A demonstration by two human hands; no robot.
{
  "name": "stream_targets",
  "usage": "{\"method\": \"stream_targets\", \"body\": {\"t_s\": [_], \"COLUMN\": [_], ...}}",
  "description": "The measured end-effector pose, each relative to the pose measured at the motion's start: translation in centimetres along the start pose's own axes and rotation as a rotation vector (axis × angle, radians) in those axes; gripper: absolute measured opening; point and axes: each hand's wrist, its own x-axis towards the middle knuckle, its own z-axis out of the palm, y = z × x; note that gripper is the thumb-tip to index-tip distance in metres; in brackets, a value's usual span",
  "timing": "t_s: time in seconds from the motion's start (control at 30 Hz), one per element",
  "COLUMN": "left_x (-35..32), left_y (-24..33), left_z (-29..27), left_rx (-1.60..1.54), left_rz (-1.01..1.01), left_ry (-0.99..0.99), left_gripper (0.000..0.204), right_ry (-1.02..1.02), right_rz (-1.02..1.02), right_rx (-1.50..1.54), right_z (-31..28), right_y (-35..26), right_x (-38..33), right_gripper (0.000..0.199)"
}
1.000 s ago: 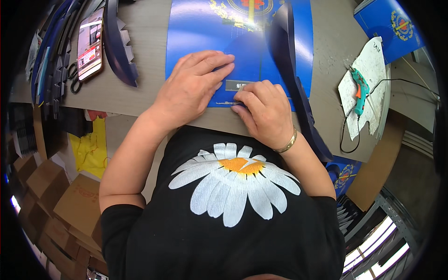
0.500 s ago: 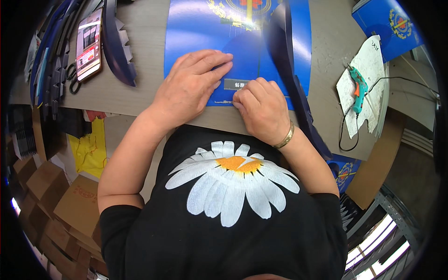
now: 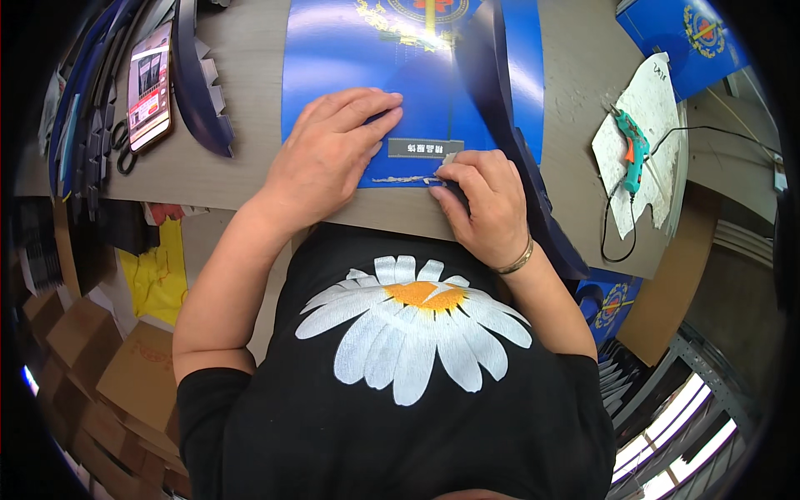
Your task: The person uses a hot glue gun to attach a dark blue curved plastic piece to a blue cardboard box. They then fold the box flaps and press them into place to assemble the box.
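A glossy blue sheet point(image 3: 333, 58) with a gold and red emblem lies on the table. My left hand point(image 3: 327, 154) rests flat on its left part, fingers stretched out. Near the sheet's close edge is a small grey label point(image 3: 412, 148) with pale characters. Below the label runs a thin, ragged whitish strip of residue point(image 3: 396, 179). My right hand point(image 3: 487, 204) is at the right end of this strip, fingers curled, with a small pale scrap point(image 3: 449, 157) at its fingertips. A long dark blue curved strip point(image 3: 497, 75) stands along the sheet's right side, beside my right hand.
To the right, a teal glue gun point(image 3: 635, 150) with a black cord lies on a stained white sheet point(image 3: 658, 100). Another blue printed piece point(image 3: 667, 37) is behind it. At left are a phone point(image 3: 150, 87), scissors point(image 3: 125, 150) and several dark curved strips point(image 3: 196, 92).
My right hand has drawn back slightly to the right and its fingers have loosened, uncovering more of the label and the whitish strip. My left hand stays on the sheet.
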Motion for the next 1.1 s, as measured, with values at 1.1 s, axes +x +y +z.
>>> {"method": "stream_targets", "body": {"t_s": [1.1], "left_x": [0.1], "left_y": [0.3], "left_z": [-0.1], "left_rx": [0.010], "left_rz": [-0.007], "left_ry": [-0.018], "left_gripper": [0.044], "right_ry": [-0.034], "right_rz": [0.152], "right_rx": [-0.037], "right_z": [-0.9], "right_y": [-0.2], "right_x": [0.0], "right_gripper": [0.014]}}
